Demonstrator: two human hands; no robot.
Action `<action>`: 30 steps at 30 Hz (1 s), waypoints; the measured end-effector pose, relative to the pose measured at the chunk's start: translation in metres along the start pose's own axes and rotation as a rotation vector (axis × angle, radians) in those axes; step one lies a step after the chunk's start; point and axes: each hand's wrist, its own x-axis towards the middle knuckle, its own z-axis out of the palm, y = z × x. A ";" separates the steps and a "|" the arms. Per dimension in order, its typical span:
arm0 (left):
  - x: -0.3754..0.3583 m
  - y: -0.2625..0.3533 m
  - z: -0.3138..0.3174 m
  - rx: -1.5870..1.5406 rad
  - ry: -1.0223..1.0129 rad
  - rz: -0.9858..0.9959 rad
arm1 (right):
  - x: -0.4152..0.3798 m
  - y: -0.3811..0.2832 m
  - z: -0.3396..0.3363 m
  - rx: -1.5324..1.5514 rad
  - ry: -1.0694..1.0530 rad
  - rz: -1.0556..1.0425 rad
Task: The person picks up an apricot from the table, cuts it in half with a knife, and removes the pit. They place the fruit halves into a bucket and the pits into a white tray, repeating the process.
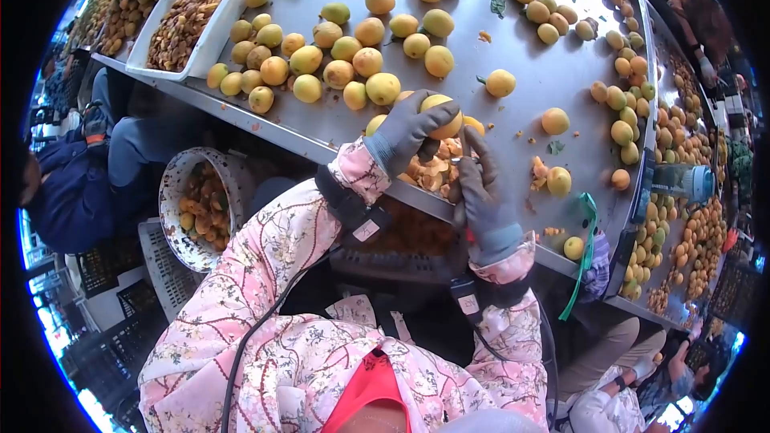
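Note:
My left hand [409, 135], in a grey glove, grips a yellow apricot [443, 113] at the near edge of the metal table [529, 80]. My right hand [479, 192], also gloved, is just beside it with the fingers pointing up at the fruit; something thin shows at its fingertips, too small to name. Below the two hands lies a pile of cut apricot halves [429, 172]. Both sleeves are pink with a floral pattern.
Many loose apricots [337, 56] cover the table. A white tray of pits [184, 24] stands at the far left. A round basin of fruit pieces [200, 204] sits below the table edge. Other people sit at the left [72, 184] and lower right [634, 377].

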 end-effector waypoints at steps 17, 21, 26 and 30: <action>-0.003 -0.001 -0.002 -0.086 -0.200 0.016 | -0.012 0.012 0.008 -0.008 0.132 0.015; -0.001 -0.025 0.016 -0.357 -0.079 0.058 | -0.011 0.012 0.020 -0.022 0.211 0.004; 0.011 -0.036 0.028 -0.323 0.048 0.122 | 0.010 0.039 0.012 -0.433 0.378 -0.504; 0.010 0.002 -0.005 -0.112 -0.275 -0.123 | -0.001 0.005 0.001 -0.159 0.147 0.009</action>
